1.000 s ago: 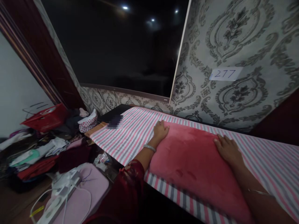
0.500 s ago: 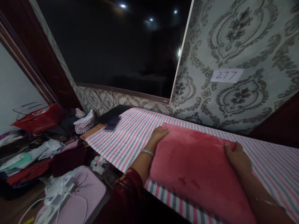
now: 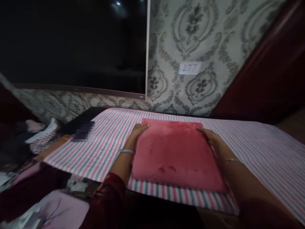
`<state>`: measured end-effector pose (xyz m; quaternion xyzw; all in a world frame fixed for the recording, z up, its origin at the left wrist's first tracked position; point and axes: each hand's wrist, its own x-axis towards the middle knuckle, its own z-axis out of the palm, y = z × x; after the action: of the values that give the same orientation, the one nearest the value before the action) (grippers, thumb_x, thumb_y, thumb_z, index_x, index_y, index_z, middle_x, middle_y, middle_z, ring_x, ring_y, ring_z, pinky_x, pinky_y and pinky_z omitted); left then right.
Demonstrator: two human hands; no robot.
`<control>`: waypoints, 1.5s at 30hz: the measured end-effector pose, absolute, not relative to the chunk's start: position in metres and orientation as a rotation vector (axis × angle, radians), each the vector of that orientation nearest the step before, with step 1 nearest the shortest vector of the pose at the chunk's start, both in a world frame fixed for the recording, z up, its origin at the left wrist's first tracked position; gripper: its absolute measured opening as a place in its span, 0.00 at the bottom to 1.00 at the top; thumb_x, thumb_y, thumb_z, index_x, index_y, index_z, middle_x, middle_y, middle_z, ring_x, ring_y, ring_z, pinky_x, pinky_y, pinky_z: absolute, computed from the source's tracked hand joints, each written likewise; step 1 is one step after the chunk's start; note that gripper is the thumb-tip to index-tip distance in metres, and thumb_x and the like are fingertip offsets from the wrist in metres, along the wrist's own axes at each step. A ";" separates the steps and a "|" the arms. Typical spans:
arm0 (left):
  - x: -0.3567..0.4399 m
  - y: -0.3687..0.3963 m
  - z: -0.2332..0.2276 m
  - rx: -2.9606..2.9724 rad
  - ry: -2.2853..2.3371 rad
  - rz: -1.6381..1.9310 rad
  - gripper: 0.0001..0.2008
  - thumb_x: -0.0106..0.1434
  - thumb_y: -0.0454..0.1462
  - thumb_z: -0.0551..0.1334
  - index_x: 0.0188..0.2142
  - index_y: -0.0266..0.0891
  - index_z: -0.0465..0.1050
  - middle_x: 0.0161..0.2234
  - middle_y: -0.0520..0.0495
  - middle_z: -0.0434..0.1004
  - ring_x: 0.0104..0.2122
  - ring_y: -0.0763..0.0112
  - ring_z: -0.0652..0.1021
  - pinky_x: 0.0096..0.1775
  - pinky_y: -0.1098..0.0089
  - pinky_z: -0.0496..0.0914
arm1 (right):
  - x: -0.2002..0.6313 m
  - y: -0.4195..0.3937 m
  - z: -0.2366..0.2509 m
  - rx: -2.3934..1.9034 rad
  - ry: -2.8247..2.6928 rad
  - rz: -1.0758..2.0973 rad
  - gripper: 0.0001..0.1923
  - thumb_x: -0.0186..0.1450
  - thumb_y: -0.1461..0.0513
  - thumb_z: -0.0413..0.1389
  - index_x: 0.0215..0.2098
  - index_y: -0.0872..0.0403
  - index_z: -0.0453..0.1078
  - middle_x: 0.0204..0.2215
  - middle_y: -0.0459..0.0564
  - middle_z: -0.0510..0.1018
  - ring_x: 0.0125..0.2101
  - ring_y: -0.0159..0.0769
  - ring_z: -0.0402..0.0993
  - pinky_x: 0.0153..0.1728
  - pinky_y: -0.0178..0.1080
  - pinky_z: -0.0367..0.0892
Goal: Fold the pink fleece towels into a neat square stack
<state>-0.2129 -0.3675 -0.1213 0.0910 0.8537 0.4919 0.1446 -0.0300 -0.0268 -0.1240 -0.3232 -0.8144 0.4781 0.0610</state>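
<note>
A pink plush cloth (image 3: 176, 152), thick and roughly square as if folded, lies on a striped pink, grey and white cloth (image 3: 105, 136). My left hand (image 3: 138, 129) grips its far left corner, thumb on top and the other fingers mostly hidden at the edge. At the far right corner, my right hand (image 3: 208, 134) holds it the same way, its fingers largely out of sight. A few darker dents mark the plush near its front edge.
Behind the table are a large dark television screen (image 3: 78, 47) and patterned wallpaper with a paper marked 277 (image 3: 190, 68). A blurred dark item (image 3: 83, 131) lies at left. Clothes and a pink pad (image 3: 64, 210) are lower left.
My view has swung to the right. The plush cloth now sits squarer to me and flatter on the striped cloth, with both hands still at its far corners.
</note>
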 end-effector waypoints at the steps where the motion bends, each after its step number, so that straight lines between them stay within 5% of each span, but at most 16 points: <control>1: -0.212 -0.366 -0.120 0.265 2.417 1.469 0.23 0.53 0.51 0.70 0.36 0.34 0.76 0.37 0.35 0.83 0.43 0.48 0.82 0.37 0.64 0.74 | -0.028 -0.030 -0.118 -1.039 -2.430 1.585 0.25 0.70 0.51 0.45 0.41 0.60 0.77 0.25 0.60 0.82 0.32 0.47 0.82 0.37 0.47 0.77; 8: -0.195 -0.359 -0.088 0.319 2.056 1.789 0.17 0.49 0.43 0.74 0.32 0.36 0.74 0.27 0.41 0.82 0.31 0.58 0.83 0.34 0.64 0.77 | -0.015 -0.039 -0.089 -1.047 -2.199 1.870 0.12 0.65 0.56 0.56 0.33 0.57 0.76 0.26 0.56 0.82 0.33 0.45 0.81 0.40 0.46 0.77; 12: -0.193 -0.360 -0.046 0.365 1.912 1.926 0.16 0.45 0.38 0.74 0.32 0.36 0.74 0.28 0.42 0.82 0.33 0.58 0.83 0.38 0.62 0.78 | -0.008 -0.035 -0.049 -0.895 -2.031 1.888 0.03 0.59 0.65 0.58 0.31 0.57 0.73 0.27 0.54 0.82 0.33 0.42 0.81 0.42 0.45 0.77; 17: -0.196 -0.369 0.030 0.672 1.921 2.254 0.19 0.45 0.32 0.72 0.38 0.36 0.74 0.37 0.43 0.83 0.42 0.57 0.81 0.48 0.59 0.76 | 0.003 -0.023 0.021 -0.431 -1.784 1.612 0.13 0.53 0.68 0.63 0.37 0.55 0.71 0.34 0.46 0.82 0.39 0.38 0.79 0.48 0.44 0.74; 21: -0.179 -0.388 0.061 1.129 2.194 2.275 0.24 0.49 0.37 0.72 0.46 0.41 0.71 0.44 0.45 0.80 0.49 0.58 0.78 0.51 0.59 0.74 | 0.036 -0.040 0.035 -0.153 -1.787 1.203 0.15 0.55 0.63 0.63 0.40 0.51 0.70 0.42 0.47 0.81 0.46 0.40 0.74 0.54 0.46 0.69; 26: -0.143 -0.434 -0.020 1.440 2.514 1.817 0.22 0.52 0.47 0.69 0.44 0.44 0.68 0.47 0.44 0.75 0.48 0.59 0.77 0.50 0.58 0.74 | 0.099 -0.076 -0.062 -0.286 -2.067 0.781 0.19 0.58 0.54 0.58 0.47 0.51 0.67 0.51 0.57 0.75 0.52 0.48 0.71 0.56 0.50 0.66; 32: -0.112 -0.497 -0.147 1.413 2.606 1.245 0.15 0.56 0.41 0.58 0.43 0.44 0.72 0.57 0.38 0.73 0.58 0.54 0.73 0.58 0.53 0.67 | 0.161 -0.086 -0.178 0.087 -2.488 0.686 0.18 0.61 0.57 0.52 0.48 0.51 0.70 0.51 0.59 0.77 0.54 0.50 0.71 0.56 0.54 0.66; 36: -0.106 -0.509 -0.141 1.325 2.795 1.231 0.15 0.59 0.38 0.53 0.41 0.47 0.76 0.55 0.45 0.77 0.56 0.56 0.75 0.59 0.53 0.68 | 0.174 -0.088 -0.161 -0.106 -2.469 0.643 0.20 0.67 0.62 0.43 0.49 0.49 0.73 0.49 0.54 0.80 0.54 0.45 0.72 0.58 0.53 0.65; 39: -0.096 -0.482 -0.114 1.397 2.941 1.141 0.19 0.65 0.39 0.51 0.50 0.48 0.75 0.57 0.46 0.76 0.58 0.57 0.74 0.61 0.52 0.65 | 0.159 -0.105 -0.128 -0.276 -2.498 0.542 0.24 0.70 0.59 0.42 0.59 0.50 0.69 0.55 0.54 0.76 0.59 0.46 0.68 0.61 0.53 0.60; 45: -0.054 -0.407 -0.114 1.455 3.013 0.408 0.32 0.67 0.49 0.55 0.67 0.39 0.60 0.69 0.36 0.55 0.69 0.45 0.55 0.65 0.41 0.49 | 0.113 -0.157 -0.127 -0.152 -2.874 0.247 0.29 0.72 0.53 0.46 0.70 0.45 0.56 0.70 0.48 0.57 0.70 0.53 0.44 0.66 0.60 0.47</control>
<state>-0.0541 -0.4067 -0.1137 0.4288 0.8880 0.1203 -0.1145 0.1132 -0.1566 -0.1270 -0.0523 -0.9870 0.0847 0.1264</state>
